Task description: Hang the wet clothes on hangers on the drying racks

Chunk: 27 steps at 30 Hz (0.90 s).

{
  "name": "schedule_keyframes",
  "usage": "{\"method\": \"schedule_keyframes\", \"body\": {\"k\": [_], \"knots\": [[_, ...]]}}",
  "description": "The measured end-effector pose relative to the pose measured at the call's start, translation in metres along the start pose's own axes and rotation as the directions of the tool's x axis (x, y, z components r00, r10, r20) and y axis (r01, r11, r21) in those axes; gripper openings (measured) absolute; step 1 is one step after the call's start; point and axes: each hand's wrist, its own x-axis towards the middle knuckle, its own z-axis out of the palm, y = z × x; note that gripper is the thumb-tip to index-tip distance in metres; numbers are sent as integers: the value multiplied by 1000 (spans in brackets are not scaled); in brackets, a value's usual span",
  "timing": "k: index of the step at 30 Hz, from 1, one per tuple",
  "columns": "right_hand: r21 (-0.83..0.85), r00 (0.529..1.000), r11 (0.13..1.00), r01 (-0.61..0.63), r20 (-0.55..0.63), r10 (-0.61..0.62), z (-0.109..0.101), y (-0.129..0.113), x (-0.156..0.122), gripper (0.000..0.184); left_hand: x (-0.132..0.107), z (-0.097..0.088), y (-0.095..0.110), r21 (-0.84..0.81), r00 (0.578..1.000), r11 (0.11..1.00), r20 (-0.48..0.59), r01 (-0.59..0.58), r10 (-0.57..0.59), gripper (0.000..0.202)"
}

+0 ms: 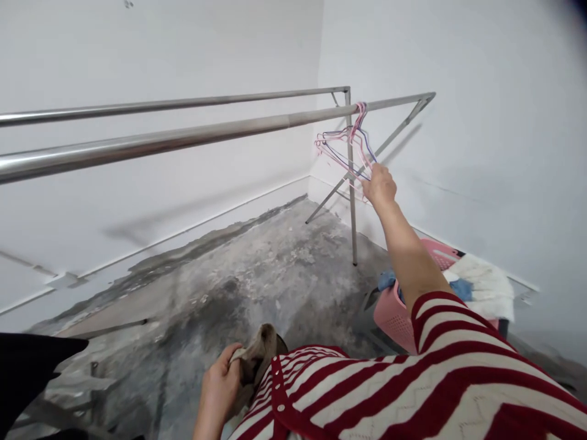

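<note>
while the left fingers clutch khaki cloth, the right fingers grasp hangers at their near end, below the rail.

From the head, the view faces forward and down, left hand near, right hand farther, corner beyond

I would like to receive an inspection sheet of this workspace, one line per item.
Surface: mottled grey floor, stained.
Job's things: slim pink and blue hangers on a silver metal rack; crumpled beige-brown cloth.
Clutter: pink perforated basket with white fabric and blue fabric; black object at lower left, unclear.
Grip: right hand closed on the hangers; left hand holding the cloth.
Cables: nothing seen.
Surroundings: white walls meeting in a corner behind the rack.
</note>
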Motion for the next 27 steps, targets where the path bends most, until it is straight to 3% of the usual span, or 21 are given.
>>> {"method": "schedule_keyframes", "body": {"k": [8, 12, 16, 18, 21, 23, 25, 27], "knots": [[-15, 990, 998, -66, 121, 67, 30, -6, 28, 33, -10, -14, 6, 47, 996, 997, -75, 56, -52, 38], [56, 993, 993, -99, 69, 95, 31, -9, 33, 30, -13, -16, 4, 74, 994, 995, -92, 64, -57, 34], [231, 992, 969, -88, -62, 105, 20, -11, 29, 29, -15, -17, 2, 97, 991, 993, -117, 73, -61, 31], [355, 989, 934, -26, -127, 75, 17, -11, 11, 25, -14, -22, -2, 107, 989, 991, -132, 83, -69, 30], [580, 989, 815, 11, -128, 77, 25, -13, -48, 25, -9, -34, -6, 135, 980, 985, -183, 103, -78, 31], [730, 993, 682, -51, -33, 109, 39, -17, -98, 29, -4, -44, -5, 170, 971, 978, -228, 117, -77, 32], [837, 995, 537, -101, 82, 60, 53, -22, -142, 37, 0, -54, 2, 195, 959, 973, -276, 126, -69, 31], [877, 988, 460, -137, 157, -4, 58, -28, -173, 43, 3, -65, 14, 192, 949, 975, -312, 108, -43, 29]]}}
